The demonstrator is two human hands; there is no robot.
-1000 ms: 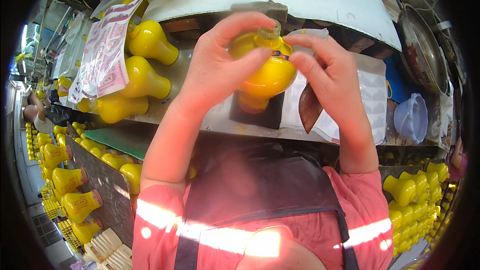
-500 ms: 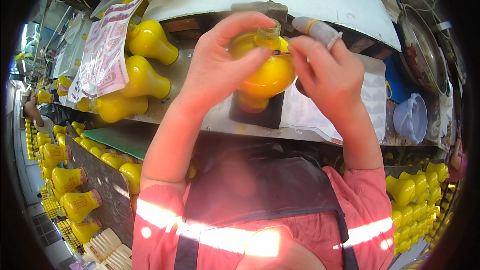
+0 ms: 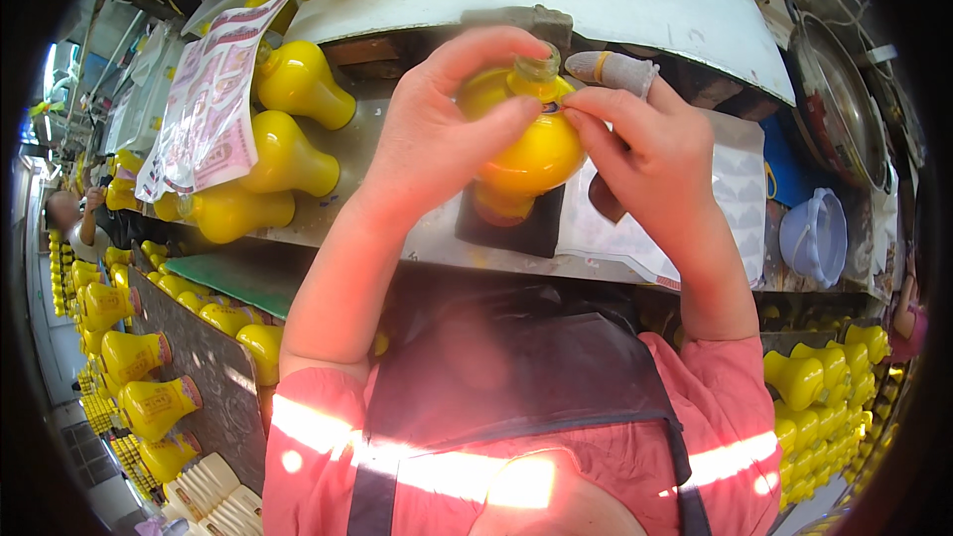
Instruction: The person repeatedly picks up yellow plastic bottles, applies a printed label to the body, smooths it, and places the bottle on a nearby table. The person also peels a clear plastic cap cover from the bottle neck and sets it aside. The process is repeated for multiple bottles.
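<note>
left hand (image 3: 437, 139): fingers curled, gripping yellow bottle (image 3: 526, 144) | right hand (image 3: 655, 159): fingertips pinched at bottle neck, 1 finger raised in grey cot (image 3: 620, 69)

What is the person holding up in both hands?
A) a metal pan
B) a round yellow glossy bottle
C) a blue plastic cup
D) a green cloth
B: the left hand wraps the round yellow glossy bottle while the right hand pinches at its neck; the pale blue plastic cup sits apart on the bench.

A steel bench (image 3: 397, 238) carries yellow bottles (image 3: 283, 154) and a black block (image 3: 511, 233).
</note>
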